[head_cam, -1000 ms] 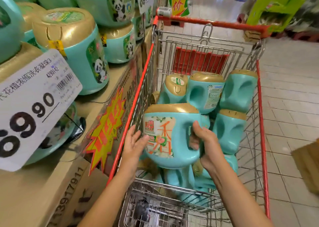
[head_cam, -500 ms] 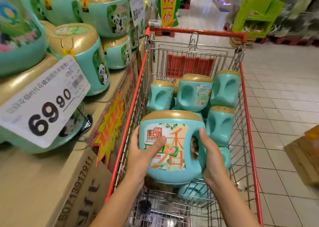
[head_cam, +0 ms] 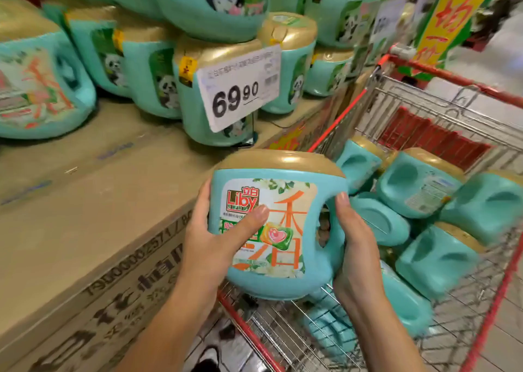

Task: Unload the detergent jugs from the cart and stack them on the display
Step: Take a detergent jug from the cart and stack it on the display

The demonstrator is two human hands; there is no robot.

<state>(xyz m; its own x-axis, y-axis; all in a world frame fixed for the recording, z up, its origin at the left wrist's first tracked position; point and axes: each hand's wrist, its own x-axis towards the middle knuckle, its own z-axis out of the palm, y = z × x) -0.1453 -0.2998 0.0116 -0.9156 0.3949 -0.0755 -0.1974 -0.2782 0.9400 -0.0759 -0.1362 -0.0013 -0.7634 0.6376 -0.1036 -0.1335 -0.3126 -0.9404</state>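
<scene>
Teal jug [head_cam: 283, 230] gripped by left hand [head_cam: 209, 238], fingers hidden behind it, and right hand [head_cam: 353, 244] curled round its handle.

We see the held jug [head_cam: 283, 190] in teal under a gold lid, its pale label bearing a red logo, orange characters and a green-and-orange heart. The display jugs [head_cam: 158, 82] share that teal and gold, with black-and-white pandas on green labels. The price tag [head_cam: 239, 88] is white with black digits; the cart [head_cam: 452, 77] is red-rimmed silver wire; the cartons [head_cam: 85, 230] tan, dark-printed.
</scene>
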